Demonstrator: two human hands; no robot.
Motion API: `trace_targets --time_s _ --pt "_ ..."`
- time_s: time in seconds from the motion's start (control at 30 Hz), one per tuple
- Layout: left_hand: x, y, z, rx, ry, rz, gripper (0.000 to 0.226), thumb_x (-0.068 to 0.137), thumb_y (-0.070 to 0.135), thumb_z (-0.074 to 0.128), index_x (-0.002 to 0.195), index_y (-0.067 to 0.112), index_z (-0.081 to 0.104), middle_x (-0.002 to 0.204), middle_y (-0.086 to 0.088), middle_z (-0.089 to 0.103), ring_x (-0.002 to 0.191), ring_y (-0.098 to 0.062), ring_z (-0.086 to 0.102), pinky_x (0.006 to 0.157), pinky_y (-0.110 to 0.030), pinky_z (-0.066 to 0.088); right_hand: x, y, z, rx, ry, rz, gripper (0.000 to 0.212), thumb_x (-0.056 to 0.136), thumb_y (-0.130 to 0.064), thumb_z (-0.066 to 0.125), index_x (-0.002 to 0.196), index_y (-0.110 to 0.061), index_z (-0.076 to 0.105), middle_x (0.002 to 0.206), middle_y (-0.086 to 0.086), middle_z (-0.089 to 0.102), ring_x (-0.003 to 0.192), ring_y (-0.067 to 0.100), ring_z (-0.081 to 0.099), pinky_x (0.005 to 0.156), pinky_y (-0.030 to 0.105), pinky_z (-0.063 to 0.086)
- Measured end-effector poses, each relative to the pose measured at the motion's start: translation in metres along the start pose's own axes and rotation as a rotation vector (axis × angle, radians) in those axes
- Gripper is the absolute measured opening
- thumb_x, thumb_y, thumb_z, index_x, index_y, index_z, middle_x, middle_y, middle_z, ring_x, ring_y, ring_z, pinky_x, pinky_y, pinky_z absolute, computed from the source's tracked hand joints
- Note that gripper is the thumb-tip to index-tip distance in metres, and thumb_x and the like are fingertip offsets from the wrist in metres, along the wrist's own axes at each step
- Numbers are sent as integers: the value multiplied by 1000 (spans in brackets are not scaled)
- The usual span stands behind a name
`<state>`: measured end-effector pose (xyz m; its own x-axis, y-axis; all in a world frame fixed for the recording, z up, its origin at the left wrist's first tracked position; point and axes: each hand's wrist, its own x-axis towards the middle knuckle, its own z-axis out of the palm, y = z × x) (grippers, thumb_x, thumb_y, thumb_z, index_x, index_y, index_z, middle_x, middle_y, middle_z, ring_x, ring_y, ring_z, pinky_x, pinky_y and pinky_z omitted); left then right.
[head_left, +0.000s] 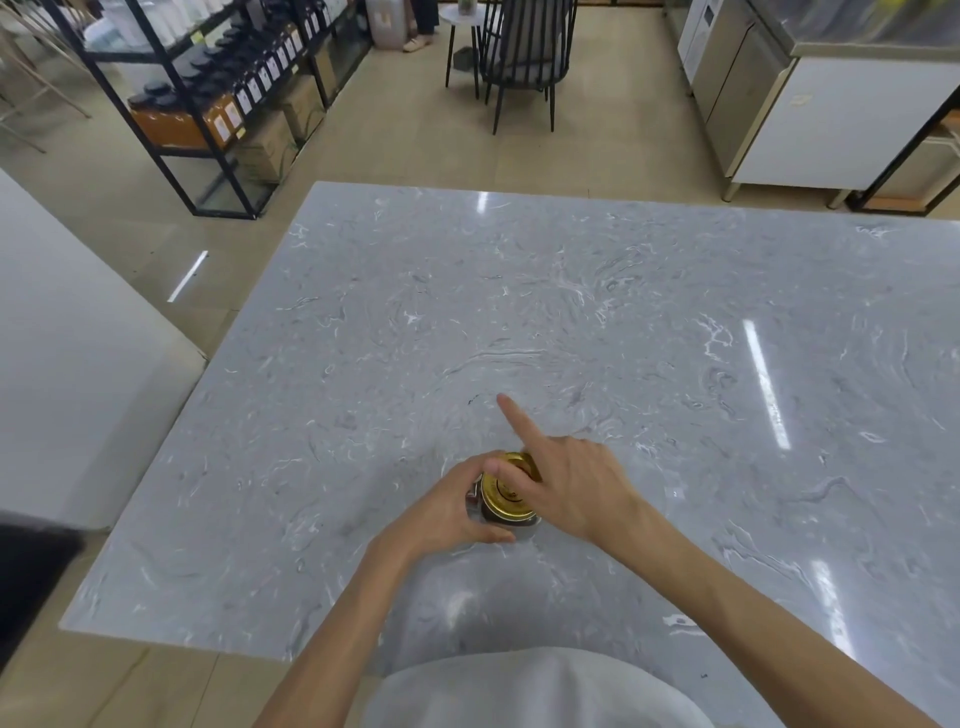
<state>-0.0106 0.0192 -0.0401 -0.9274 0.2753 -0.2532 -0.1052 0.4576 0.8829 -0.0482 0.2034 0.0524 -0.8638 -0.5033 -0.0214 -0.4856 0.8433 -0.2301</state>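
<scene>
The small jar (500, 515) stands between the hands: the left hand (447, 512) wraps its body, while the right hand (571, 488) pinches the gold lid (506, 489), forefinger pointing away. It looks like glass, so probably rigid, slick and breakable; best held firmly around the body.

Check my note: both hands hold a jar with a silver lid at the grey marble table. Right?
No. The head view shows a gold lid, not silver. Both the left hand and the right hand do hold the jar at the grey marble table.
</scene>
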Motion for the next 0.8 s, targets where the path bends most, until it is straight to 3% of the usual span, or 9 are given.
trace_targets --time_s 0.07,0.17,0.27,0.33,0.4,0.47,0.57,0.67,0.8 --pt "0 0 1 -12 3 4 84 66 42 93 136 48 45 138 14 54 126 -7 56 108 -42 48 1 1 2 -97 73 32 77 94 -71 22 156 -26 9 68 -3 59 66 20 65 56 31 44" --pt "0 -1 1 -26 3 1 88 66 42 93 140 40 45 138 12 54 126 -9 56 108 -43 48 0 1 6 18 21 0 73 96 -69 25 155 -29 11 85 -3 68 79 20 66 66 34 52" --pt "2 -2 1 -35 -3 22 84 67 37 94 137 43 48 133 18 59 123 -7 58 108 -39 48 1 4 4 -148 137 30 74 95 -69 25 154 -24 18 73 -2 66 68 20 65 64 33 50" --pt "2 1 -2 -52 -15 40 81 66 37 94 129 56 48 128 29 60 120 -4 60 104 -28 50 1 7 3 -49 94 -93 70 93 -67 36 150 -26 30 104 -2 67 98 21 63 81 35 50" --pt "2 4 -7 -47 -52 17 78 64 45 93 121 68 47 122 35 61 116 -1 62 97 -18 51 -1 7 5 165 -144 -287 64 91 -61 52 145 -31 40 137 -4 50 129 17 44 99 33 45" --pt "4 4 -14 -24 -82 5 73 64 48 94 121 62 51 121 29 64 114 -1 64 95 -20 53 -2 4 16 161 -203 -368 58 90 -53 61 141 -29 46 140 -5 44 128 14 41 98 31 47" --pt "6 0 -24 -20 -44 34 64 68 41 93 119 50 56 115 22 68 106 -1 67 83 -16 53 3 -14 38 172 -67 -213 53 88 -44 67 135 -24 50 132 -1 46 120 19 46 91 35 51" --pt "4 -6 -16 -68 160 48 56 66 31 85 111 52 58 103 21 70 94 -1 69 72 -12 53 18 -41 60 123 162 -76 39 88 -37 66 119 -14 63 118 5 57 107 27 53 92 37 47" --pt "-12 -25 -24 -96 220 6 68 68 28 90 121 52 55 114 23 69 103 0 69 79 -14 53 26 -47 76 246 291 -225 37 88 -43 65 113 -15 65 112 3 59 102 25 53 89 35 48"
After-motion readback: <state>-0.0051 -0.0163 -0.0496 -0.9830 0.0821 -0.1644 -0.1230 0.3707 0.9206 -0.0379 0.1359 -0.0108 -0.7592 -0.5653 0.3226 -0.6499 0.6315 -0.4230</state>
